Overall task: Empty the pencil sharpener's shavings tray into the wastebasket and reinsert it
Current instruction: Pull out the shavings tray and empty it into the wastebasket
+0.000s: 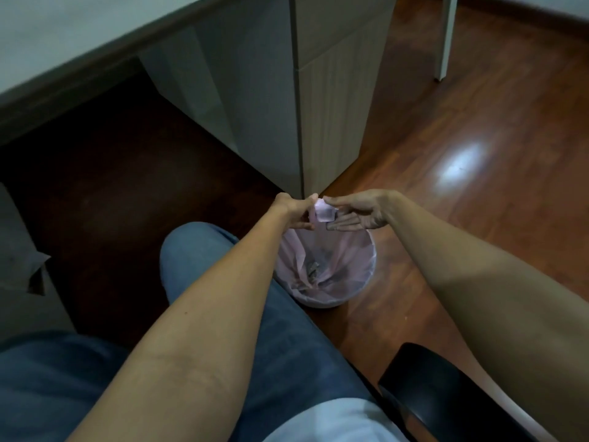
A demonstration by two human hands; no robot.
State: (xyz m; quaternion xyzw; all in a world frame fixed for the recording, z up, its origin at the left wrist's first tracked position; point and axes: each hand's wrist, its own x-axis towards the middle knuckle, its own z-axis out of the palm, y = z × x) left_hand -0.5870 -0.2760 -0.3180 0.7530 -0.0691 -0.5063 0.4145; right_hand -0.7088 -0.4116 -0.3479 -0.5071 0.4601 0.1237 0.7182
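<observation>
The small pale translucent shavings tray [323,212] is held in the air above the far rim of the wastebasket [366,275], a round white bin lined with a pink bag that has some debris at its bottom. My left hand [294,212] pinches the tray's left side with thumb and fingers. My right hand [357,215] is at the tray's right side, thumb touching its top edge, fingers stretched out flat beneath it. The pencil sharpener itself is not in view.
A grey cabinet [318,106] stands just behind the basket on the reddish wooden floor [478,138]. My jeans-clad knee [197,256] is left of the basket. A black chair part [424,378] lies at lower right. A white furniture leg [444,36] stands at upper right.
</observation>
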